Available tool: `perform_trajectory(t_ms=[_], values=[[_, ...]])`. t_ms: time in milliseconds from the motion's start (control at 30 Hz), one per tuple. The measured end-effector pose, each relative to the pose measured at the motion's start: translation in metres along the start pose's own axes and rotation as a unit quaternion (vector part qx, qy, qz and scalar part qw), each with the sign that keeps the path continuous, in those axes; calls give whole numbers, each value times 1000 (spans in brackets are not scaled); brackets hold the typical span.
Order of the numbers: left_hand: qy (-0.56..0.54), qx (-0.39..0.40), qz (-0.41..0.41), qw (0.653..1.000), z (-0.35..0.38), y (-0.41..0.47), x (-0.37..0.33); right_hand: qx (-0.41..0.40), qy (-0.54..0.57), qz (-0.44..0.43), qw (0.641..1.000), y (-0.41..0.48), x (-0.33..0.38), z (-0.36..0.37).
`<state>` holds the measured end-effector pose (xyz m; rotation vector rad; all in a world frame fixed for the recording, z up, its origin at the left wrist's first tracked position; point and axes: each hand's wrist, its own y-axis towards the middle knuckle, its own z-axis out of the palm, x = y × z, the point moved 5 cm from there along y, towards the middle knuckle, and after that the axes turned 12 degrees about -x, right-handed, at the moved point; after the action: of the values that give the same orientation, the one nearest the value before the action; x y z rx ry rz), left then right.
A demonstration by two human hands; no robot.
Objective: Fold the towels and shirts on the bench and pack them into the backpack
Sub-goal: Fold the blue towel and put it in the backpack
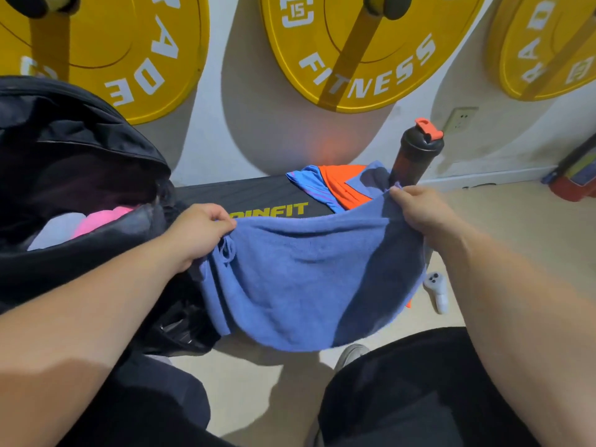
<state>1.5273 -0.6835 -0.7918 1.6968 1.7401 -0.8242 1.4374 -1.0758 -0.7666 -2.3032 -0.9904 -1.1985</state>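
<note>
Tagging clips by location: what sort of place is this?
Probably a gym: large yellow weight plates, one marked FITNESS, hang on the wall, a black padded bench stands below, and a dark shaker bottle with an orange cap stands nearby.

Plain white wall (245,91) at the back, with three big yellow weight plates hung on it: a left plate (106,43), a middle plate (354,50) and a right plate (545,43). The middle one read FITNESS in white and had a 15 on it. Each threw a soft grey shadow down the wall. A wall socket (460,118) sat low on the right, above a pale baseboard (483,179). The floor (503,214) was plain beige. A black desk (245,195) with yellow lettering stood against the wall, with a dark bottle (416,156) with an orange lid by its right end. There was a red fire extinguisher (572,179) at the far right and a white controller (436,289) lying on the floor.
</note>
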Motion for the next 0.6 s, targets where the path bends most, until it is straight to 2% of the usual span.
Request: perform_trajectory(t_ms=[100, 233, 467, 600], values=[[42, 2, 31, 999, 23, 13, -5, 14, -46, -35, 998, 17, 2, 16], [61, -16, 38, 997, 47, 40, -8, 59, -49, -36, 996, 45, -5, 36], [115, -54, 38, 991, 78, 104, -6, 38, -83, -37, 995, 121, -20, 67], [142, -63, 51, 987, 95, 152, -3, 10, -152, -98, 983, 169, -12, 88]])
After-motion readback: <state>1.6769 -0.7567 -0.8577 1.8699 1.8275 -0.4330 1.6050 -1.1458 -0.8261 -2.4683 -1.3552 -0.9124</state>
